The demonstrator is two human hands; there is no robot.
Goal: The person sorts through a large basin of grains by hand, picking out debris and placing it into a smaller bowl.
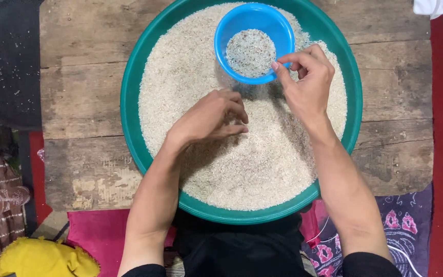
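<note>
A wide green basin [129, 97] full of white rice grains [252, 169] sits on a worn wooden table [78, 87]. A small blue bowl [254, 20] rests on the rice at the basin's far side, with a little speckled rice inside. My right hand [308, 82] pinches the near rim of the blue bowl between thumb and fingers. My left hand [211, 118] hovers on the rice in the basin's middle, fingers curled together, tips touching the grains. What it pinches, if anything, is too small to tell.
A dark round object [6, 61] lies left of the table. A yellow cloth [47, 259], pink fabric [98, 231] and a purple patterned cloth [406, 225] lie near my lap. A red mat edge [439, 128] runs along the right.
</note>
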